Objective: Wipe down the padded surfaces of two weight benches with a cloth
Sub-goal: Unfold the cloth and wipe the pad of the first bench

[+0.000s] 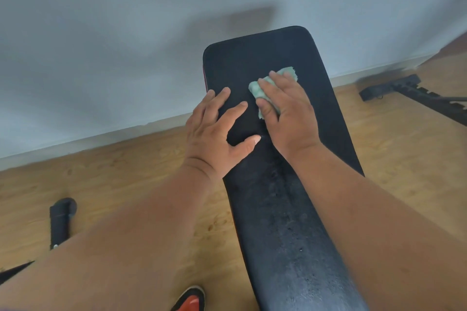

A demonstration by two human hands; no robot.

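Observation:
A long black padded bench (257,58) runs from the bottom of the view up toward the wall. A pale green cloth (286,74) lies on its far half, pressed flat under my right hand (288,111), whose fingers and thumb hold it against the pad. My left hand (214,131) rests flat on the pad's left edge, just beside the right hand, fingers spread and holding nothing. The pad nearer to me shows dusty, mottled streaks (285,209). Most of the cloth is hidden beneath my palm.
A wooden floor (126,171) meets a pale wall (101,45) close behind the bench. The black frame of another piece of equipment (394,86) lies at the right. A black foot bar (62,219) lies on the floor at left. A red shoe (190,300) shows at the bottom.

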